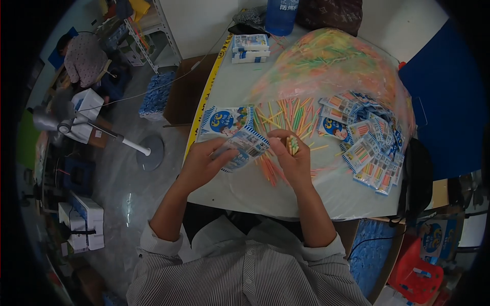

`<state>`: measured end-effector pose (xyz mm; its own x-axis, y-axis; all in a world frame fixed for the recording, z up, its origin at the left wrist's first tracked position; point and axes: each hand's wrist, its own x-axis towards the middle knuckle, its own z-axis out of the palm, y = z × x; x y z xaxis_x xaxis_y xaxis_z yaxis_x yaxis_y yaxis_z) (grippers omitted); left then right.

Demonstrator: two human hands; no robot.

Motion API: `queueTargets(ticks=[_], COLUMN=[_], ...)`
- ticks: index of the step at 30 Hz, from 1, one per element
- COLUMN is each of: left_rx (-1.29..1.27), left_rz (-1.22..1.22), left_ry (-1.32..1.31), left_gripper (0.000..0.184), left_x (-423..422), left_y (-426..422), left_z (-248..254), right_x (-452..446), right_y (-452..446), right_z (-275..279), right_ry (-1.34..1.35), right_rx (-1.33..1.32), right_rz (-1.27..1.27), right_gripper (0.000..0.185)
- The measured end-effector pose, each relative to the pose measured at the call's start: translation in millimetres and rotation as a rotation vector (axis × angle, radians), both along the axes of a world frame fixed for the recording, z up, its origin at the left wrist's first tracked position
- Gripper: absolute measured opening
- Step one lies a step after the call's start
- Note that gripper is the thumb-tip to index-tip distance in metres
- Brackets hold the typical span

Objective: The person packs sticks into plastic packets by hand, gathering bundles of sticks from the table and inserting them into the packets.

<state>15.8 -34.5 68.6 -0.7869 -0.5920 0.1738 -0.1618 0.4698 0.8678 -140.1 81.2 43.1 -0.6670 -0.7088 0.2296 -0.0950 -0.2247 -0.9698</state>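
My left hand (205, 164) is closed on a small blue and clear packet (244, 147), its fingers on the packet's left part. Beside the packet's right end, my right hand (294, 159) is wrapped round a bundle of coloured sticks (292, 145), whose ends point up. Loose pink, yellow and green sticks (288, 116) lie on the table just beyond my hands. Another blue packet (224, 120) lies flat behind the held one. To the right is a heap of packets (364, 133) with sticks showing inside.
A large clear bag of coloured sticks (334, 64) covers the table's back right. Stacked packets (250, 48) and a blue bottle (281, 16) stand at the back. On the left are a fan (51, 121), a cardboard box (189, 92) and another person (86, 57). A red stool (416, 273) is lower right.
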Motion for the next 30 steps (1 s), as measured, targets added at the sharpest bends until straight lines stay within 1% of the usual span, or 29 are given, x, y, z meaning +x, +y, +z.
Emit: queueTargets(ticks=[2,6,8,9,11,12,14,15,17,18,20,21,23,24,26,27,29,30], left_rx=[-0.069,-0.108,-0.556,-0.558,-0.449,-0.447,0.064,0.065,0.206,0.206,0.527,0.528,0.646,0.648,0.599,0.596,0.320,0.319], left_rz=[-0.019,-0.011,0.367,0.369,0.338,0.348,0.244,0.257,0.353,0.360,0.402,0.403,0.478,0.479,0.469,0.466,0.439,0.440], left_ry=[-0.070,-0.059,0.166,0.169,0.188,0.188,0.304,0.309,0.370,0.376,0.628,0.633,0.615,0.619,0.551,0.552,0.530,0.530], left_gripper=[0.016,0.018,0.022,0.022,0.031,0.031,0.033,0.033,0.032,0.032,0.025,0.025,0.022,0.022,0.022,0.022,0.022,0.022], left_x=[1.2,3.3,1.1,2.9,11.6,11.4,3.6,0.0,-6.2,-7.7,-10.2,-9.1,-7.4,-5.6,0.7,2.2,4.3,4.6], left_y=[2.5,3.9,3.1,6.2,19.9,27.6,45.1,52.2,64.2,68.6,73.7,75.4,77.9,77.7,75.0,73.4,70.8,70.0], left_z=[-0.5,-11.8,-21.1,-20.1,-19.6,-21.2,-25.2,-26.5,-29.6,-35.1,-47.4,-48.6,-49.9,-49.4,-47.8,-48.7,-53.1,-54.8], right_x=[2.1,0.7,1.0,2.0,7.4,12.0,22.9,27.1,35.0,39.3,47.3,51.8,59.9,62.4,67.4,70.0,75.3,76.0], right_y=[1.9,1.5,2.5,1.7,1.1,1.4,1.7,1.1,1.1,3.2,7.7,9.3,10.8,10.3,9.1,9.4,10.8,9.3], right_z=[7.8,-3.8,-2.6,-2.3,-3.3,-2.4,0.6,0.3,-1.8,-4.1,-9.3,-11.6,-15.9,-17.1,-18.7,-17.0,-12.5,-12.7], right_ry=[-0.153,-0.064,-0.119,-0.115,-0.134,-0.131,0.299,0.304,0.684,0.689,0.882,0.887,0.803,0.806,0.635,0.636,0.387,0.387], right_rx=[0.111,0.112,0.104,0.102,0.096,0.099,0.089,0.089,-0.148,-0.150,-0.060,-0.060,-0.029,-0.030,-0.144,-0.147,0.001,0.000], right_rz=[0.242,0.254,0.240,0.242,0.242,0.251,0.121,0.135,0.036,0.045,0.055,0.057,0.042,0.044,0.034,0.031,-0.007,-0.006], right_gripper=[0.004,0.002,0.007,0.007,0.011,0.011,0.015,0.015,0.021,0.021,0.025,0.025,0.014,0.014,0.021,0.021,0.017,0.017])
